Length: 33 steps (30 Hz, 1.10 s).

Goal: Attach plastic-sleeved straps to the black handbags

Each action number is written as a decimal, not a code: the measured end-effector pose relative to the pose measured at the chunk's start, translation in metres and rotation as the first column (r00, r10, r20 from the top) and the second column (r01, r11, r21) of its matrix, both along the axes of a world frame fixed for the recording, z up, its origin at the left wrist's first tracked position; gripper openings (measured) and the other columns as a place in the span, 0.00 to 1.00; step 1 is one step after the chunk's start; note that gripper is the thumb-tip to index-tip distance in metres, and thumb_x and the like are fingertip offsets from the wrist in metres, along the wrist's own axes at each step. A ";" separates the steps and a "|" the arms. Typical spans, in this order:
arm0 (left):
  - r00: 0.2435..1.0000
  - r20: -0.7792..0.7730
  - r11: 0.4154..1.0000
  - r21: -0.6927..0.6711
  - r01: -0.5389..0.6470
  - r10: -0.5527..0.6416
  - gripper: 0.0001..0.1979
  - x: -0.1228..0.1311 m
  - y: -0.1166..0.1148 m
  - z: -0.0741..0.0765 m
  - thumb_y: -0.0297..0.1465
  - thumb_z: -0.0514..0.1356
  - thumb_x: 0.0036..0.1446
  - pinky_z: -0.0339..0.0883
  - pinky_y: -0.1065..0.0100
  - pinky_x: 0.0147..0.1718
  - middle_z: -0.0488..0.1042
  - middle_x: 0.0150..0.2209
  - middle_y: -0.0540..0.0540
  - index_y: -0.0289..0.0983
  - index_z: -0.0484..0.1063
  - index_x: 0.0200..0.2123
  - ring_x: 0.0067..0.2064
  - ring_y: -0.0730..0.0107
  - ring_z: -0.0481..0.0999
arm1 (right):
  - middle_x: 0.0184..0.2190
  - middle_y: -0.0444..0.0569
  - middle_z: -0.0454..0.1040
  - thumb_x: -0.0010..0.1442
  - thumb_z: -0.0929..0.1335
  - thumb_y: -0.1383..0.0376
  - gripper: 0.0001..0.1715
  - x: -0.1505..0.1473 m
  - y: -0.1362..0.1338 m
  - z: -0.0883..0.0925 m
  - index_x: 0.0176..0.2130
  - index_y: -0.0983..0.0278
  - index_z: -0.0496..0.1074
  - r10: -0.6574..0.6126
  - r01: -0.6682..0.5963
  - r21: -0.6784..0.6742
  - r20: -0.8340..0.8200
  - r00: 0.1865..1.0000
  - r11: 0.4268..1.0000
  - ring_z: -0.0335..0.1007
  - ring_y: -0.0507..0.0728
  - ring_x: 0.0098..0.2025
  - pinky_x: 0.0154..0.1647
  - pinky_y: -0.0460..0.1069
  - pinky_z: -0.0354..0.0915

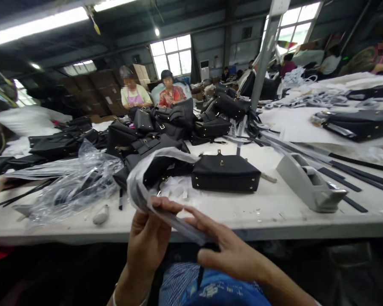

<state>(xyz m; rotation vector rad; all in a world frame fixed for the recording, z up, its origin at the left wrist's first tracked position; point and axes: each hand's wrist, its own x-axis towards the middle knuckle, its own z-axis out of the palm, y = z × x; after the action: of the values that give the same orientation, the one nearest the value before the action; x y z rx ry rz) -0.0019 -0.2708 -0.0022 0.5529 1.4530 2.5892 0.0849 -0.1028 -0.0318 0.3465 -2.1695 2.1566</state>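
Observation:
Both hands hold a grey-white plastic sleeve (153,178) at the near edge of the white table (268,212). My left hand (148,240) is closed on the sleeve's lower left edge, thumb on top. My right hand (226,250) has its fingers stretched along the sleeve's lower right part and pinches it. The sleeve curls up and over a dark bag part behind it. A finished black handbag (225,172) with gold studs lies just beyond the hands.
A grey tape dispenser (309,182) stands right of the handbag. Crumpled clear plastic (73,182) lies at the left. Several black handbags (166,123) are piled at the table's middle. Black straps (347,170) lie at the right. Two people sit at the far side.

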 end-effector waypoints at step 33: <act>0.769 0.373 0.239 -0.801 0.549 -0.519 0.24 -0.010 -0.041 -0.079 0.47 0.56 0.62 0.56 0.74 0.23 0.67 0.19 0.52 0.34 0.70 0.23 0.22 0.76 0.63 | 0.33 0.49 0.79 0.66 0.65 0.58 0.16 -0.021 0.033 -0.055 0.39 0.66 0.77 0.408 -0.497 0.124 0.423 0.809 0.859 0.73 0.52 0.33 0.36 0.46 0.68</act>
<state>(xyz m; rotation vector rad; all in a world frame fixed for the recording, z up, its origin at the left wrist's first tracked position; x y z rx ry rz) -0.0120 -0.3116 -0.0809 0.6525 1.8780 1.0134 0.0642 -0.0702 -0.0864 0.5535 -2.8195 2.3721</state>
